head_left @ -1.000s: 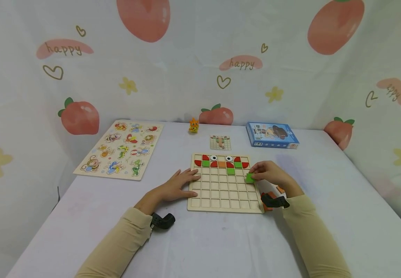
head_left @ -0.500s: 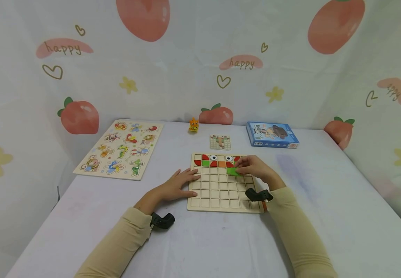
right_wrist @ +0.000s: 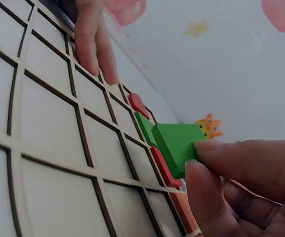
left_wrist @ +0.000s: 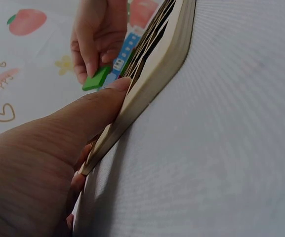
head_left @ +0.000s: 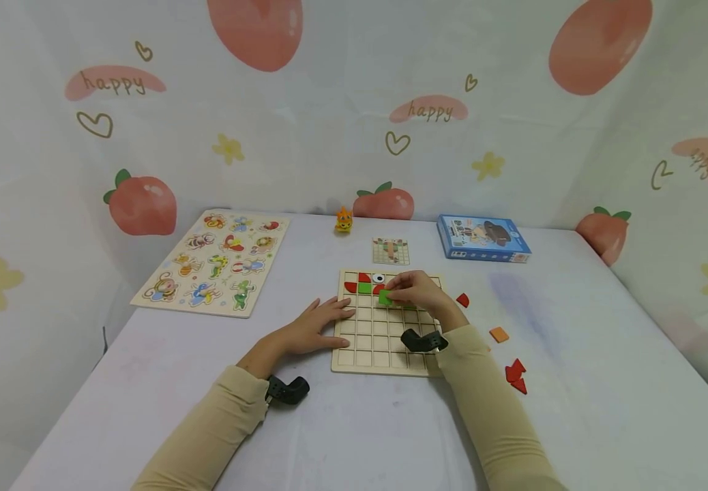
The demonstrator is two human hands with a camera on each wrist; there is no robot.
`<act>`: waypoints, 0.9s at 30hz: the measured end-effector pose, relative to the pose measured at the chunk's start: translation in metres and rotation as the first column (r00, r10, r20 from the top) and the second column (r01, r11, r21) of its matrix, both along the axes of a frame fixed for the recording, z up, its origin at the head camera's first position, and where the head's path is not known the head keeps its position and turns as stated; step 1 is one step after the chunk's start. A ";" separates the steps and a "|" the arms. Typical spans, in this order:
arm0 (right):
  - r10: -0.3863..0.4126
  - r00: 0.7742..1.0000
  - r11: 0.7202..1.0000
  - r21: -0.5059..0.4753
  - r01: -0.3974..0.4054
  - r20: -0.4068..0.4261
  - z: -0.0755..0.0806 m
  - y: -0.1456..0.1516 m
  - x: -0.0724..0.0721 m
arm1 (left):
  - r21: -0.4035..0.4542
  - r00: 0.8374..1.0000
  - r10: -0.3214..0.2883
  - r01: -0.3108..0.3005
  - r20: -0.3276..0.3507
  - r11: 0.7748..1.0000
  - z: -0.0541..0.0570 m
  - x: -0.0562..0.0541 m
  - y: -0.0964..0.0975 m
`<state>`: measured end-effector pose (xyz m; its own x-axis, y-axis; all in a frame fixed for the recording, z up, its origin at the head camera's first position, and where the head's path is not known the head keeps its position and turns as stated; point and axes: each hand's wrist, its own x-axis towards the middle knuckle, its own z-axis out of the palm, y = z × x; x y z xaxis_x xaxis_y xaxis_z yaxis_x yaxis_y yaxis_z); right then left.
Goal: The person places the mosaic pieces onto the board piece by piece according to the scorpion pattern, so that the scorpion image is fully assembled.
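Note:
Between thumb and fingertips my right hand point(head_left: 421, 294) pinches a green square tile point(right_wrist: 176, 143), held just above the upper rows of the wooden grid board point(head_left: 366, 349). My left hand point(head_left: 310, 330) rests on the board's left edge with fingers spread; in the left wrist view its thumb point(left_wrist: 95, 106) lies along the rim. Set into the board's top rows are red curved pieces point(head_left: 350, 288), a green square point(head_left: 364, 288) and a white eye piece point(head_left: 378, 279). My right hand hides the pieces further right.
Loose to the board's right lie a red piece point(head_left: 463, 300), an orange square point(head_left: 499, 335) and several red pieces point(head_left: 515, 370). Behind it are a pattern card point(head_left: 391, 251), a blue box point(head_left: 483, 239) and an orange figurine point(head_left: 344, 220). An insect puzzle board point(head_left: 213, 266) lies left.
My right hand has carried the green tile leftward from the board's right edge across its upper rows, uncovering the loose pieces on the right. My left hand has stayed in place.

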<state>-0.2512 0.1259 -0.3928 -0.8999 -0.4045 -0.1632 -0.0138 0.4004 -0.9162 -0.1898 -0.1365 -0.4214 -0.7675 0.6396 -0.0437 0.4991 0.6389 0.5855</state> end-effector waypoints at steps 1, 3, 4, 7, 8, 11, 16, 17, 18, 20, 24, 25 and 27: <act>-0.013 1.000 1.000 0.005 0.013 -0.001 -0.001 -0.003 0.000 | 0.000 1.000 0.000 0.000 0.000 1.000 0.000 0.000 0.000; -0.036 0.999 0.999 0.025 0.036 -0.006 -0.003 -0.007 0.000 | 0.003 1.000 0.000 0.000 0.004 1.000 0.001 0.001 0.000; -0.048 0.999 0.998 0.034 0.048 -0.006 -0.004 -0.008 0.000 | 0.005 1.000 0.001 -0.001 0.006 1.000 0.001 0.001 0.001; -0.083 0.997 0.995 0.062 0.083 -0.005 -0.007 -0.013 0.002 | 0.007 1.000 0.004 -0.004 0.012 1.000 0.001 0.002 0.001; -0.087 0.996 0.994 0.066 0.088 -0.011 -0.009 -0.013 0.003 | 0.006 1.000 0.005 -0.005 0.014 1.000 0.001 0.002 0.001; -0.100 0.995 0.992 0.069 0.102 -0.028 -0.012 -0.016 0.004 | -0.003 1.000 0.007 -0.007 0.016 1.000 0.000 0.003 0.001; -0.118 0.992 0.988 0.098 0.122 -0.052 -0.012 -0.019 0.005 | -0.013 1.000 0.008 -0.008 0.010 1.000 -0.002 0.001 0.000; -0.121 0.991 0.986 0.106 0.126 -0.058 -0.012 -0.019 0.006 | -0.010 1.000 0.008 -0.008 0.008 1.000 -0.002 0.001 0.001; -0.121 0.990 0.985 0.114 0.128 -0.065 -0.012 -0.019 0.006 | -0.011 1.000 0.008 -0.008 0.006 1.000 -0.002 0.001 0.000; -0.119 0.990 0.984 0.126 0.128 -0.079 -0.012 -0.020 0.006 | -0.012 1.000 0.009 -0.009 0.007 1.000 -0.001 0.001 0.000; -0.114 0.990 0.985 0.125 0.123 -0.081 -0.012 -0.021 0.006 | -0.006 1.000 0.006 -0.006 0.008 1.000 0.001 0.001 0.000; -0.115 0.990 0.985 0.121 0.124 -0.078 -0.012 -0.021 0.006 | -0.005 1.000 0.007 -0.007 0.009 1.000 0.001 0.002 0.001; -0.117 0.990 0.986 0.112 0.124 -0.073 -0.013 -0.022 0.005 | -0.002 1.000 0.009 -0.009 0.009 1.000 0.002 0.002 0.001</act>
